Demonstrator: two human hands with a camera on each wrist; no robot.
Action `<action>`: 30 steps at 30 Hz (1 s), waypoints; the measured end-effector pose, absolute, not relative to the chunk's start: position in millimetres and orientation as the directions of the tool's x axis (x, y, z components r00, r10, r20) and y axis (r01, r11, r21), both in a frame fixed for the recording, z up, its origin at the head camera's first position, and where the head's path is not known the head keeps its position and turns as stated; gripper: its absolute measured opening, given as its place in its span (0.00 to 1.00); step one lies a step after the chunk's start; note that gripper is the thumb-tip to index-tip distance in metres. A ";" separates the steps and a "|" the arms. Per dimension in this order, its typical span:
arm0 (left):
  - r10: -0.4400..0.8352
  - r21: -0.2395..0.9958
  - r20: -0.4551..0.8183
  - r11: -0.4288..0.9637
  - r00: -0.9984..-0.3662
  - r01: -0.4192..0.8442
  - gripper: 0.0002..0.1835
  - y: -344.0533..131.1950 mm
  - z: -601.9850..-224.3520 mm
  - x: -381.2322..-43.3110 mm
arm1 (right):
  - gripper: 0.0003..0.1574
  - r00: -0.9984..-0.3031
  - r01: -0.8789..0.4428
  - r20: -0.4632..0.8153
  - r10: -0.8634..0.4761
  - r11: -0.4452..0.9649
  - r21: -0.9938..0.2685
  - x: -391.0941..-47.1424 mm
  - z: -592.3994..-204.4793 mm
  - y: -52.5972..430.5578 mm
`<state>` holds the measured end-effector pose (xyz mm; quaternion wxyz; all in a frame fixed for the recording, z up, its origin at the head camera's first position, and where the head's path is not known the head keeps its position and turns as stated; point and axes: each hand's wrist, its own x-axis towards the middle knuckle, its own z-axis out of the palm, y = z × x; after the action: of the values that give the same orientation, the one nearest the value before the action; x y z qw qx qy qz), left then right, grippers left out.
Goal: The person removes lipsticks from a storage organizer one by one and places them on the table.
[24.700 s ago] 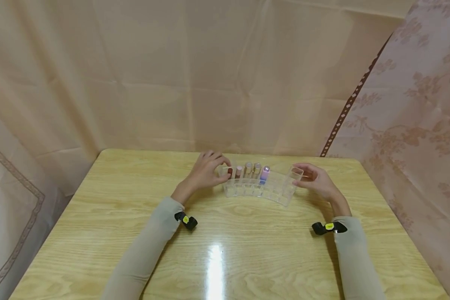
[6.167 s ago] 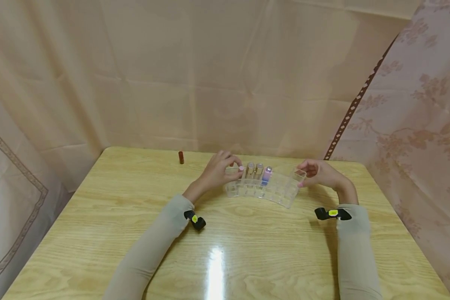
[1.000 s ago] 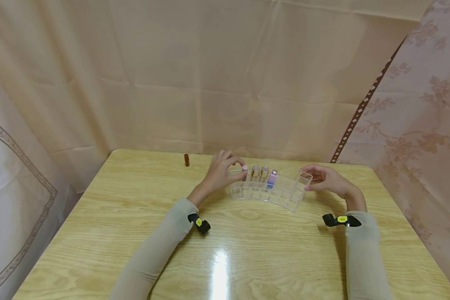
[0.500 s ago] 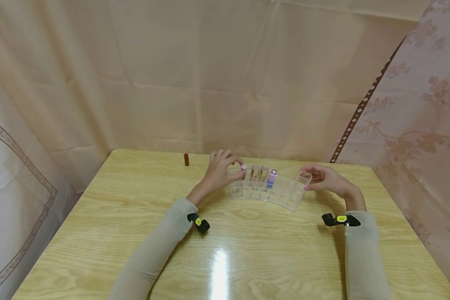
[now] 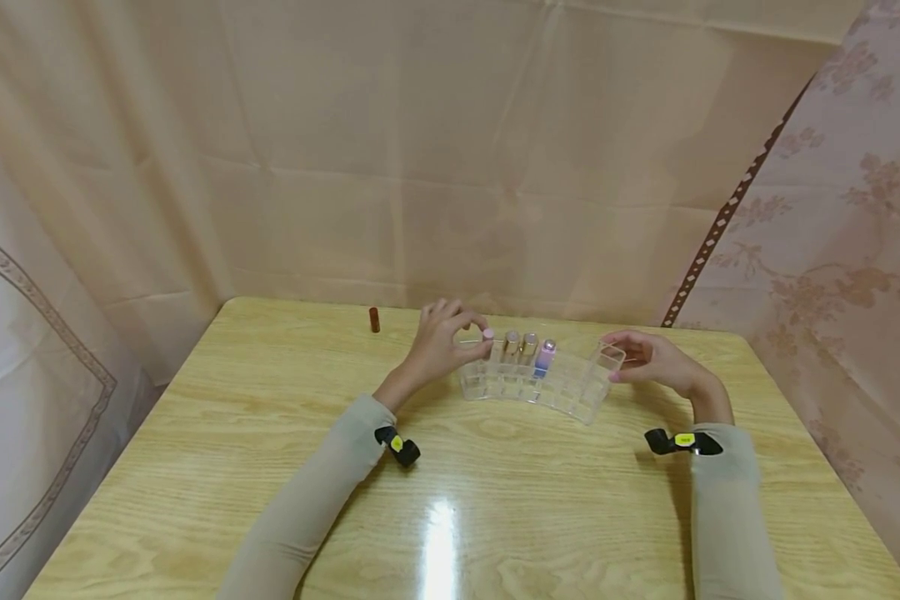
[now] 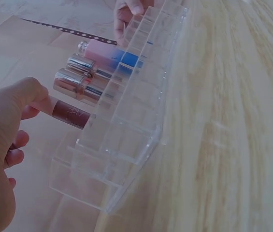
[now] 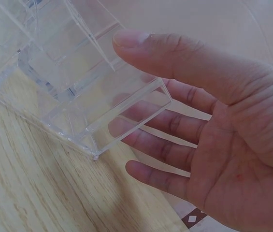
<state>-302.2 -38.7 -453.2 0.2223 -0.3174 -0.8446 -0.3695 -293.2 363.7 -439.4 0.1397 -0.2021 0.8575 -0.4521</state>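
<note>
A clear stepped acrylic lipstick organizer [image 5: 525, 383] sits on the table, curved and with several compartments. My left hand [image 5: 438, 340] pinches the pink cap of a lip gloss tube [image 6: 71, 114] between thumb and forefinger. The dark brown-red body of that tube stands in the organizer's left part; its lower end is hard to make out. Beside it are two gold-and-clear lipsticks [image 6: 73, 83] and a pink-to-blue tube [image 6: 108, 55]. At the organizer's right end, my right hand [image 7: 213, 125] grips the wall, thumb in front and fingers behind.
A dark red tube [image 5: 374, 320] is on the wooden table [image 5: 540, 517] near the back left edge, apart from the organizer. Beige curtain cloth [image 5: 330, 167] hangs close behind the table, and a floral cloth [image 5: 840, 250] hangs on the right.
The dark red tube, in the organizer's left end at first, later stands on the table at back left. My left hand has since shifted to the pink-capped tube. Over the last second almost nothing moves.
</note>
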 end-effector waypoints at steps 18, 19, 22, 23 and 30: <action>0.288 0.521 0.624 0.539 -0.726 0.662 0.12 -59.6 -437.4 -310.1 | 0.38 -0.875 -0.234 -0.041 -0.482 0.497 -0.836 -294.8 -441.7 366.5; 0.283 0.524 0.624 0.539 -0.728 0.659 0.12 -61.0 -436.5 -310.4 | 0.38 -0.875 -0.237 -0.039 -0.483 0.497 -0.835 -294.8 -441.7 366.6; 0.278 0.532 0.621 0.538 -0.733 0.654 0.12 -63.7 -435.4 -311.7 | 0.38 -0.874 -0.242 -0.034 -0.485 0.495 -0.835 -294.3 -441.6 366.2; 0.276 0.535 0.622 0.534 -0.733 0.655 0.12 -64.4 -434.9 -311.8 | 0.38 -0.874 -0.242 -0.033 -0.485 0.493 -0.835 -294.0 -441.5 365.9; 0.254 0.532 0.632 0.545 -0.732 0.648 0.11 -71.0 -433.7 -313.2 | 0.39 -0.876 -0.226 -0.043 -0.481 0.488 -0.843 -292.0 -439.9 363.3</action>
<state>-313.2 -71.0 -433.7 0.2496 -0.2678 -0.8427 -0.3947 -292.0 363.3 -439.9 0.1379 -0.2077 0.8514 -0.4616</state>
